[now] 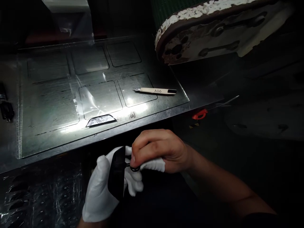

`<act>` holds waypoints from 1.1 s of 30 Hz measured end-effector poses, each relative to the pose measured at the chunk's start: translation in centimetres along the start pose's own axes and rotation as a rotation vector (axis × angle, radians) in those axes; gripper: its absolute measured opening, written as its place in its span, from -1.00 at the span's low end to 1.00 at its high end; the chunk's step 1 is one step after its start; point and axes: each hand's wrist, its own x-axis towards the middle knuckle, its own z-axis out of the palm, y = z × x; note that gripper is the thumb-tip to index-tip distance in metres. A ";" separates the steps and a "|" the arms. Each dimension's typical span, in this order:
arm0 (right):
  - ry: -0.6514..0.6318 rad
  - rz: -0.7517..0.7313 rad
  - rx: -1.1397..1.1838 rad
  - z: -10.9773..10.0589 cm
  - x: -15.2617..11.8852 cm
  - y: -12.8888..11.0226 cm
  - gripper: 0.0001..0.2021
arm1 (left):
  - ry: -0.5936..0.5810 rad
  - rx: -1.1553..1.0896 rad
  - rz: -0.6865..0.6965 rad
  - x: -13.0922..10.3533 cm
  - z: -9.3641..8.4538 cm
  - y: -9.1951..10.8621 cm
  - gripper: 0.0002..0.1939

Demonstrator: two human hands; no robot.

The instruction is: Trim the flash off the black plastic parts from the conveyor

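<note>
My left hand (99,186), in a white glove, holds a dark trapezoid panel (117,172) on edge below the table's front. My right hand (161,148) is mostly bare, with white cloth over one finger. Its fingers pinch a small tool with a rounded black end (135,169), and a thin shaft points at the panel's straight edge. Whether the shaft touches the panel is hard to see. The rest of the tool is hidden by my fingers. Behind my hands, a trapezoid piece with a dark border (101,120) lies near the table's front edge.
A pale knife-like tool marked A06 (158,91) lies on the metal table (166,74), which has outlined rectangles and clear film. A worn machine part with a green belt (201,34) overhangs at upper right. Plastic-wrapped trays (42,196) sit lower left; an orange object (199,114) sits right.
</note>
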 end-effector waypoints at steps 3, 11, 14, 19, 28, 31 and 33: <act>-0.093 -0.051 -0.175 -0.6 -0.3 0.1 -0.82 | -0.132 -0.116 0.092 0.0 0.1 -0.9 -0.36; 0.019 0.045 -0.027 0.2 -1.1 0.9 -0.83 | -0.173 -0.143 0.214 0.4 1.1 -2.4 -0.40; 0.043 0.163 0.216 1.0 -1.2 0.9 -0.79 | -0.187 -0.170 0.275 0.7 1.5 -2.7 -0.47; 0.176 0.510 0.604 1.9 -1.2 0.6 -0.67 | -0.171 -0.237 0.326 0.9 1.6 -2.8 -0.55; 0.025 0.756 0.508 1.0 0.4 0.7 -0.79 | -0.132 -0.168 0.237 1.0 1.3 -2.2 -0.57; -0.009 0.759 0.426 0.6 0.9 0.3 -0.82 | -0.105 -0.090 0.191 1.0 1.3 -1.3 -0.59; -0.041 0.737 0.349 0.4 1.5 -0.2 -0.84 | -0.084 -0.031 0.171 1.0 1.2 -0.5 -0.61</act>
